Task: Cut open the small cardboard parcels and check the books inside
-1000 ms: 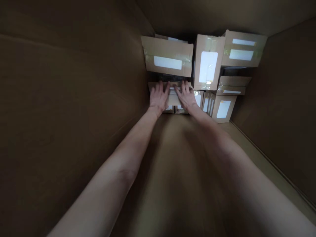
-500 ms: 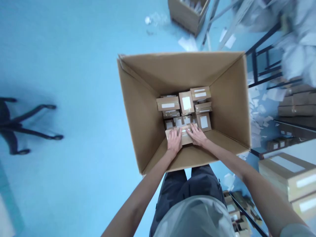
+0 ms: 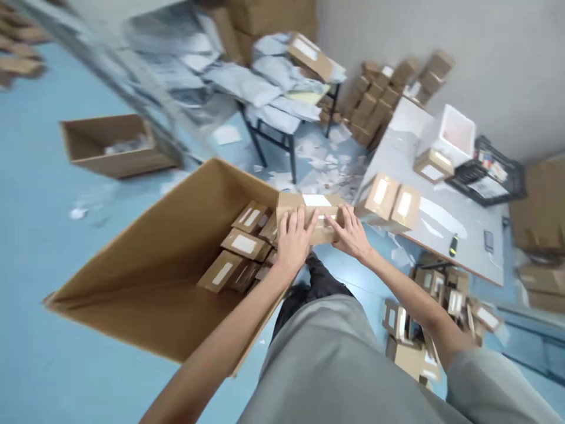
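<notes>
Between my two hands is a small brown cardboard box (image 3: pixel 300 201) with white labels, held up beyond the right rim of the large open carton. My left hand (image 3: pixel 293 238) grips its left part, fingers over the near face. On its right end, my right hand (image 3: pixel 352 234) is closed with the fingers curled over the edge. The large carton (image 3: pixel 145 265) stands on the floor to my left. Inside it lie several small labelled boxes (image 3: pixel 244 244), partly hidden by my left arm.
To the right, a white table (image 3: pixel 397 153) carries two labelled boxes (image 3: pixel 388 202), a white bin (image 3: pixel 457 132), a black crate (image 3: pixel 489 174) and a phone. Grey mailing bags (image 3: pixel 247 82) pile on a dark-legged stand. Another open carton (image 3: pixel 115 144) sits far left; paper scraps litter the floor.
Both hands have lifted the small box out of the large carton and carried it to the right. The view has swung right, bringing the table into sight.
</notes>
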`<action>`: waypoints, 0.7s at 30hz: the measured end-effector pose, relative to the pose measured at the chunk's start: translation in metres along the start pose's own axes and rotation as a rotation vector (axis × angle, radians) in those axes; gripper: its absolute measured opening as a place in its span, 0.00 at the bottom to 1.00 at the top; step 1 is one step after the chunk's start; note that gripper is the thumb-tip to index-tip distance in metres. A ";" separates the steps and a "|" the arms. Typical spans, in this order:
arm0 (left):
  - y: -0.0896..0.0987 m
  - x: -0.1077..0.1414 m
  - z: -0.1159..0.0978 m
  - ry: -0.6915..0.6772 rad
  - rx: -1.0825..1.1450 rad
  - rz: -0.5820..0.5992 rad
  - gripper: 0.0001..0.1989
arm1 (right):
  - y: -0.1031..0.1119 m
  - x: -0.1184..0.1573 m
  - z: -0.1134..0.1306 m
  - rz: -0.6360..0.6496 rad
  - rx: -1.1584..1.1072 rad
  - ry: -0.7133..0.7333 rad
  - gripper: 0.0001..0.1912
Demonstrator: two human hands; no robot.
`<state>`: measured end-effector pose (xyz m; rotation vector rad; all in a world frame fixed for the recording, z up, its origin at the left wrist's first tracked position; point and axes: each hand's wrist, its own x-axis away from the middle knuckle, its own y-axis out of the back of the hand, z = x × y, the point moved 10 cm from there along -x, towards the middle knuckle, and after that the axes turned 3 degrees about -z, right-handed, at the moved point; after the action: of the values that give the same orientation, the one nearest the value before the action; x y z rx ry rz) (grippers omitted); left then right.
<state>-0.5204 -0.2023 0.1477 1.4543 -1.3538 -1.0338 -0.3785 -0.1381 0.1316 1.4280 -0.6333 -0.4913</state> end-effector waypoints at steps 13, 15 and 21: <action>0.009 -0.086 -0.222 -0.472 0.128 0.012 0.40 | 0.080 0.236 -0.344 -0.529 -0.003 -1.382 0.58; -0.003 -0.086 -0.219 -0.471 0.129 0.047 0.38 | 0.060 0.245 -0.369 -0.493 -0.030 -1.500 0.57; -0.026 -0.098 -0.164 -0.316 0.172 0.103 0.36 | 0.008 0.229 -0.409 -0.318 -0.112 -1.673 0.52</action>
<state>-0.3618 -0.0940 0.1688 1.3665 -1.7619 -1.1364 0.0638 0.0166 0.1518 0.7189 -1.6139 -1.9808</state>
